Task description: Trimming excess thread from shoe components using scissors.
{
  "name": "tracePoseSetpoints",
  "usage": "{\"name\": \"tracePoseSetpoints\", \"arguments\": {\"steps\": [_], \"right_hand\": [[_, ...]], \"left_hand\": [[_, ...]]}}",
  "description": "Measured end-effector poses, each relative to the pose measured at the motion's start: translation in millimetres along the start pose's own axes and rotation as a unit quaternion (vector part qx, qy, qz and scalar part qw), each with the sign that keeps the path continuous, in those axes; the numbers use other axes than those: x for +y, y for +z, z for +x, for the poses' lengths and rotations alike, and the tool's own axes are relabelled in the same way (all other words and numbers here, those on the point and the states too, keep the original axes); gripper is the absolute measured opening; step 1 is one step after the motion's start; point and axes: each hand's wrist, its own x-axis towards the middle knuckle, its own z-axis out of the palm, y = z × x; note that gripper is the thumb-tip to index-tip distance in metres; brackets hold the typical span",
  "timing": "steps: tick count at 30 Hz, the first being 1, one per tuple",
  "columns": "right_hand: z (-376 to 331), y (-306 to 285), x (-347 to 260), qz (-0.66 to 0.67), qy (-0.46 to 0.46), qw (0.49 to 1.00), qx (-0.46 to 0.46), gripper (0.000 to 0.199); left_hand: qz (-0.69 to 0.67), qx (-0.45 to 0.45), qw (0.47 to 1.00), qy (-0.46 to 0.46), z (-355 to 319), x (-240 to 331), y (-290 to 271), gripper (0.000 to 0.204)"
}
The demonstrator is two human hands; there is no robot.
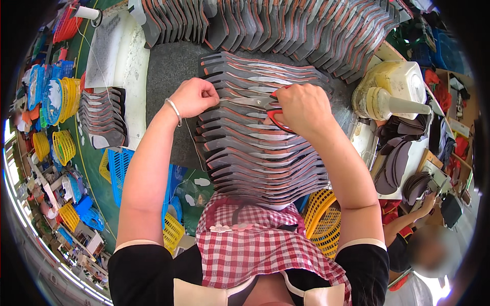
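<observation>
A fanned row of dark grey shoe-upper pieces (263, 158) with orange-brown edges and pale patches lies overlapped before me on a dark work surface (171, 66). My right hand (304, 108) is closed around the red-and-black handles of a pair of scissors (250, 102). Their metal blades point left across the upper part of the row. Close to the blade tips, my left hand (193, 98) is pinched at the row's left edge. Whatever lies between its fingertips is too small to make out. A thin thread (191, 133) hangs below that hand.
More overlapped pieces (306, 30) line the far edge. A smaller stack (103, 120) sits at left, below a white spool (88, 14). A yellowish plastic container (390, 89) stands at right. Baskets, yellow (324, 219) and blue (120, 173), flank me. A co-worker's arm (418, 209) reaches in at lower right.
</observation>
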Motion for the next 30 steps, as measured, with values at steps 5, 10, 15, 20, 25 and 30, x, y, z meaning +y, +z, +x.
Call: {"name": "tracePoseSetpoints", "arguments": {"steps": [5, 10, 15, 20, 25, 30], "right_hand": [[-17, 16, 13, 0.227, 0.104, 0.967, 0.056, 0.03], [-34, 46, 11, 0.72, 0.116, 0.681, 0.062, 0.027], [-62, 58, 49, 0.598, 0.166, 0.775, 0.123, 0.025], [-71, 53, 61, 0.425, 0.222, 0.87, 0.117, 0.033], [-58, 59, 58, 0.348, 0.203, 0.908, 0.111, 0.029], [-58, 73, 67, 0.22, 0.132, 0.953, 0.163, 0.033]], "left_hand": [[-0.265, 0.047, 0.956, 0.115, -22, 29, 31, 0.01], [-0.294, -0.02, 0.949, 0.114, -25, 79, 77, 0.012], [-0.219, 0.006, 0.968, 0.121, -31, 54, 68, 0.014], [-0.127, 0.006, 0.992, 0.026, -55, 33, 50, 0.017], [-0.069, 0.031, 0.997, 0.009, -52, 26, 49, 0.02], [0.055, 0.086, 0.994, 0.024, -32, 28, 38, 0.029]]}}
